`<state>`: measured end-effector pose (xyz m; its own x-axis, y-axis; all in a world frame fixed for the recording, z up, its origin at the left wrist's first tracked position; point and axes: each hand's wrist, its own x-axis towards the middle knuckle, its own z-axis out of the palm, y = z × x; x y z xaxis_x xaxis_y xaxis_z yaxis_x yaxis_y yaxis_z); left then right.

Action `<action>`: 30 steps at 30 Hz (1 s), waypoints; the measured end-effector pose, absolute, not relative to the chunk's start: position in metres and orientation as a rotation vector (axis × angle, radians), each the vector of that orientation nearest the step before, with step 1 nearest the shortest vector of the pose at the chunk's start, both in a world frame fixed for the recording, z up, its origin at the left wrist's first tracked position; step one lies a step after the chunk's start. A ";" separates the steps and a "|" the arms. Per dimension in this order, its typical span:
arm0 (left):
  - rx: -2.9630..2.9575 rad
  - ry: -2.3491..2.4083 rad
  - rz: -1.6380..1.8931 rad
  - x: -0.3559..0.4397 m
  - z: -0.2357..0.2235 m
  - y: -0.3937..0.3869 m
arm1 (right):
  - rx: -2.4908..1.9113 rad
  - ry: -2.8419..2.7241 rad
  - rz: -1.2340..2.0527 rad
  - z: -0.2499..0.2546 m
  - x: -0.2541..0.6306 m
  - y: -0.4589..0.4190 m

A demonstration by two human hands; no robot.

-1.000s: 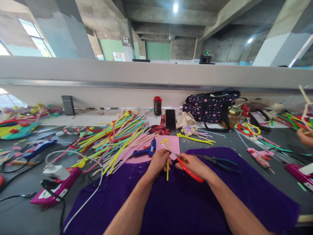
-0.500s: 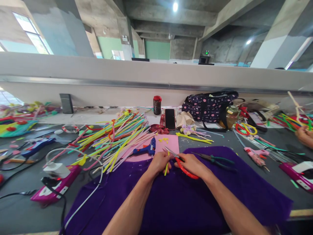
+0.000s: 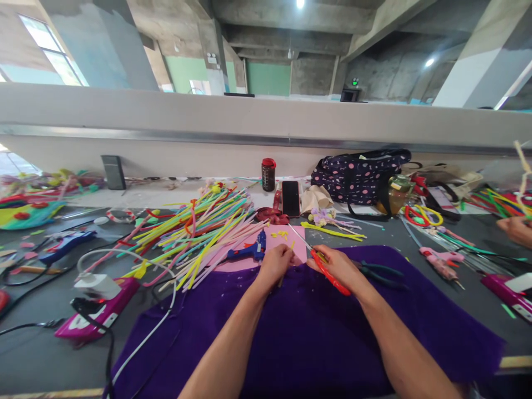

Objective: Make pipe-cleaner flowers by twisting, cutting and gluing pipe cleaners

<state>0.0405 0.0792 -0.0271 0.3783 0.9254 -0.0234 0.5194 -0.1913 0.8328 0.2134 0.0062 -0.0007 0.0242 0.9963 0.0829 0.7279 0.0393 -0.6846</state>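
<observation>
My left hand (image 3: 275,263) is closed in a pinch around a short yellow pipe cleaner (image 3: 292,245), whose tip shows just above the fingers. In my right hand (image 3: 337,267) is a pair of scissors with red handles (image 3: 334,277). Their blades point up and left, a little right of the yellow tip, and look nearly closed. Both hands hover over the front of a pink sheet (image 3: 298,235), where several cut yellow bits (image 3: 282,234) lie. Purple cloth (image 3: 316,338) spreads beneath my forearms.
Left of my hands lie a blue glue gun (image 3: 249,252) and a pile of colored pipe cleaners (image 3: 199,233). Pliers (image 3: 380,272) rest on the cloth at right. Behind stand a phone (image 3: 290,199), a bottle (image 3: 268,176) and a patterned bag (image 3: 359,177). Another person's hand (image 3: 517,230) is far right.
The scissors have drawn away to the right of the yellow pipe cleaner, blades tilting further upward. My left hand has turned slightly, and the yellow length below its fingers no longer shows clearly.
</observation>
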 end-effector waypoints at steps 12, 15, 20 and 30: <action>1.511 1.191 0.950 0.035 -0.021 0.084 | -1.691 -1.671 0.631 -0.003 0.212 0.007; 1.225 1.034 0.957 0.028 -0.015 0.079 | -1.641 -1.668 0.702 0.003 0.208 0.001; 1.115 0.935 0.944 0.024 -0.013 0.072 | -1.615 -1.806 0.831 0.010 0.202 -0.009; 1.179 0.881 0.782 0.024 -0.014 0.070 | -1.640 -1.865 0.903 0.006 0.200 -0.007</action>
<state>0.0235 0.0698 -0.0140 0.4529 0.8766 -0.1625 -0.0571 0.2104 0.9759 0.2003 -0.0067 0.0059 -0.1546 0.9862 -0.0601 0.6588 0.0576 -0.7501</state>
